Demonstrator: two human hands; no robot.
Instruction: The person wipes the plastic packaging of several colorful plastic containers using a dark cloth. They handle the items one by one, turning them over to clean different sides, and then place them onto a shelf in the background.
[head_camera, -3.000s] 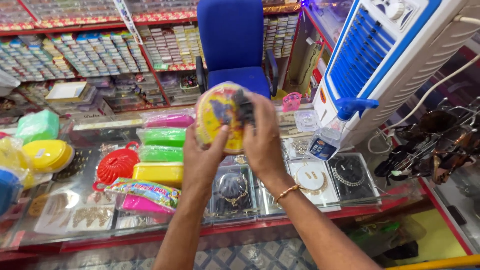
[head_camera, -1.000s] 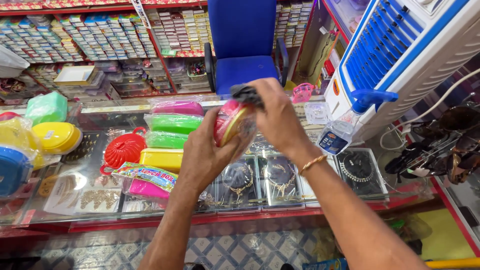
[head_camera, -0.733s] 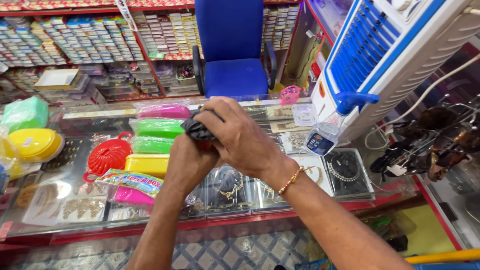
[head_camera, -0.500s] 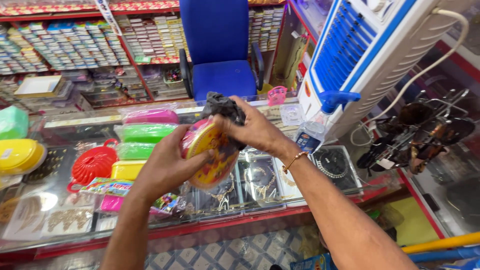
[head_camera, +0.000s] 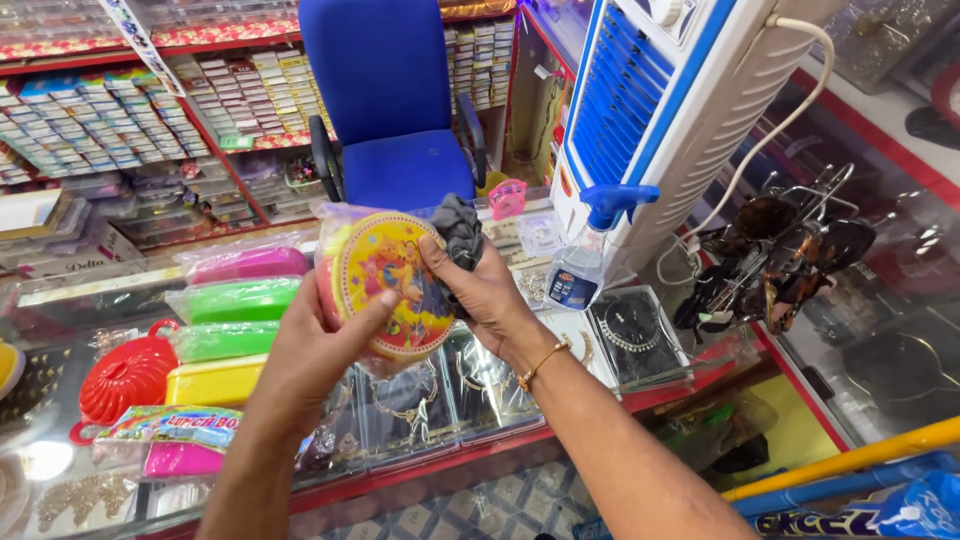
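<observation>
My left hand (head_camera: 318, 345) grips a round yellow box with a cartoon picture (head_camera: 388, 283), wrapped in clear plastic, from its lower left. My right hand (head_camera: 492, 296) holds the box's right edge and also clutches a dark grey cloth (head_camera: 459, 228) bunched against its top right. Both hands hold the box tilted above a glass counter (head_camera: 520, 405).
Pink, green and yellow packaged boxes (head_camera: 235, 300) and a red round basket (head_camera: 125, 378) lie on the counter at left. Jewellery sets (head_camera: 630, 335) show under the glass. A spray bottle (head_camera: 585, 262), white and blue air cooler (head_camera: 680, 110), blue chair (head_camera: 395, 110) and sunglasses rack (head_camera: 780, 250) stand beyond.
The round box has turned from edge-on to face me and moved a little lower and left. The grey cloth has shifted from covering its top to its top right edge.
</observation>
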